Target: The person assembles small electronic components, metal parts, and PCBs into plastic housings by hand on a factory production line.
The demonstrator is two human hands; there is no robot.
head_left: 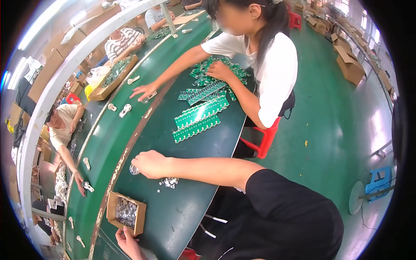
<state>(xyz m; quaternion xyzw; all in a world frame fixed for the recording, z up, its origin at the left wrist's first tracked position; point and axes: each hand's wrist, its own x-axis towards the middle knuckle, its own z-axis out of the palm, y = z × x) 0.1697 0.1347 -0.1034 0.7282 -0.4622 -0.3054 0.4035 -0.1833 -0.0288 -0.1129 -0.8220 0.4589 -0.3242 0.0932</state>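
My right hand (151, 164) is closed, fingers down on the dark green table, around a small round part (134, 169) with a pale, shiny rim. The hand covers much of that part, so its exact kind is unclear. Beside the wrist lies a loose pile of small white pieces (170, 182). At the lower edge, my left hand (127, 244) grips the near wall of a small open cardboard box (139, 219). Inside the box are several shiny, clear-and-grey small parts (126, 210).
Green circuit boards (201, 113) lie farther along the table, where a co-worker in white sits reaching over the conveyor belt (108, 136). White handheld-shaped parts (125, 110) are spaced along the belt. Another co-worker's hand (79, 183) reaches in from the left. A red stool (265, 141) stands beside the table.
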